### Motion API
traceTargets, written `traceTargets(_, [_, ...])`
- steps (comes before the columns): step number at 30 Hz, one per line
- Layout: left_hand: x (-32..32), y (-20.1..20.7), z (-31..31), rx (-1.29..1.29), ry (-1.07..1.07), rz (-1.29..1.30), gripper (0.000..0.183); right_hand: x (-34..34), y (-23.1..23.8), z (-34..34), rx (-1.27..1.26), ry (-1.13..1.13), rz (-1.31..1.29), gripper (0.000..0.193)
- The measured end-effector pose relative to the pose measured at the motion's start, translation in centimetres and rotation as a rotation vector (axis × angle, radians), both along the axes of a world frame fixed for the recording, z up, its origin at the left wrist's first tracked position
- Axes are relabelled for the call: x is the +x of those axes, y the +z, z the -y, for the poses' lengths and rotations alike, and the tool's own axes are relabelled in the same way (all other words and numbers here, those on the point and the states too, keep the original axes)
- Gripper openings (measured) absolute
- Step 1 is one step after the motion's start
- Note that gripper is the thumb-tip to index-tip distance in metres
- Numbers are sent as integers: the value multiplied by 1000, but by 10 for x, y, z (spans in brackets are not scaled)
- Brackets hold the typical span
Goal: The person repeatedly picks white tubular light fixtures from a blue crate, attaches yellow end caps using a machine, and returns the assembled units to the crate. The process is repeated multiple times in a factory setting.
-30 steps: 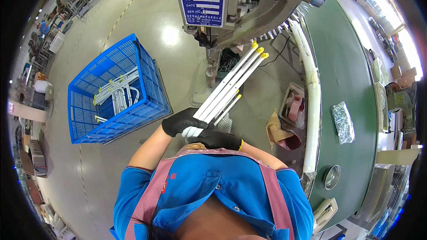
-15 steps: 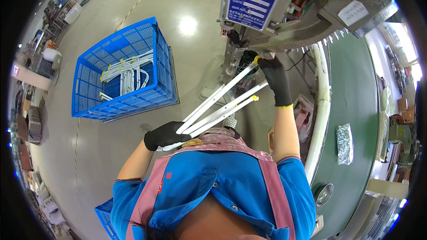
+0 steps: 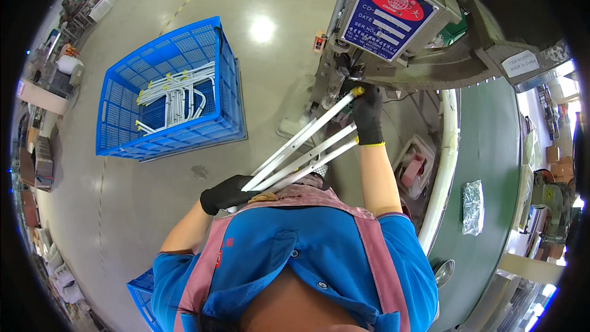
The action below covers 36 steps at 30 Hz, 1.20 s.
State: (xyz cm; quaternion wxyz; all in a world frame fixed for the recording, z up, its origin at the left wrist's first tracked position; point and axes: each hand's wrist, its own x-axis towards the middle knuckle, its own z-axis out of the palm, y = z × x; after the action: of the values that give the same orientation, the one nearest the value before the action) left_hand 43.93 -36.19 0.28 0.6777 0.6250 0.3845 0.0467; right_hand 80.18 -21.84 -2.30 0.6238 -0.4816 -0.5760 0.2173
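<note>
The left hand (image 3: 226, 193) is clenched round the near ends of the white tubes (image 3: 301, 154), steadying the bundle, while the right hand (image 3: 367, 117) grasps one far end, feeding it toward the grey machine (image 3: 430, 67).

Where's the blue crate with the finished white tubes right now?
In the head view, the blue crate sits on the floor at upper left, on the person's left, apart from the machine.

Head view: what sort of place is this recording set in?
Most likely a factory floor. A grey machine stands on polished concrete, a blue plastic crate holds white tubes, and both gloved hands, left hand and right hand, handle more white tubes at the machine.
</note>
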Motion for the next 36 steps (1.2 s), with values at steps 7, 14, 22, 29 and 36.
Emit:
traceTargets(7, [-24, 38, -8, -30, 36, -108, 47, -16, 31, 14, -372, 74, 38, 20])
traceTargets(14, [-36, 38, -13, -101, 70, -62, 51, -22, 52, 16, -221, 90, 372, 24])
traceTargets(22, [-42, 26, -14, -145, 94, -23, 52, -26, 41, -6, -171, 68, 383, 25])
traceTargets(29, [-44, 41, -7, -203, 161, -52, 48, -25, 0, -21, -633, 166, 301, 29])
traceTargets(36, [-37, 32, 1, -278, 185, -87, 43, -14, -8, -6, -530, 248, 147, 43])
